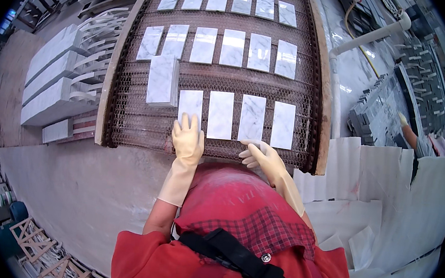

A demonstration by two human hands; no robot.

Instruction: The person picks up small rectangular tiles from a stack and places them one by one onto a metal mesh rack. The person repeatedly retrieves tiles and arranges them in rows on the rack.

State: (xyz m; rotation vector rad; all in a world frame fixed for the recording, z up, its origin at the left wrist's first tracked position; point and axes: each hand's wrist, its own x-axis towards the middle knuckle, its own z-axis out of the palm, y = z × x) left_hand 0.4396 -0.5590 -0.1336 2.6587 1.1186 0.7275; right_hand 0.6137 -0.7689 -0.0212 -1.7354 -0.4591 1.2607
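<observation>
My left hand (pixel 187 139), in a cream rubber glove, lies with its fingers stretched over the lower end of a white marble tile (pixel 190 104). It is open. My right hand (pixel 264 161), gloved alike, is open with loosely bent fingers just below the near end of another marble tile (pixel 252 118); I cannot tell whether it touches. Between them sits one tile (pixel 220 115), and at the right end of the row is one more (pixel 282 125). A stack of tiles (pixel 162 81) stands behind and left of my left hand. All rest on a brown mesh conveyor (pixel 223 80).
Farther up the mesh lie more rows of tiles (pixel 233 48). Wooden rails (pixel 321 84) border both sides. Wrapped white stacks (pixel 52 74) stand left. To the right are a white pipe (pixel 374 34), dark stacked strips (pixel 378 108), foam sheets (pixel 346 188) and another person's arm (pixel 409 134).
</observation>
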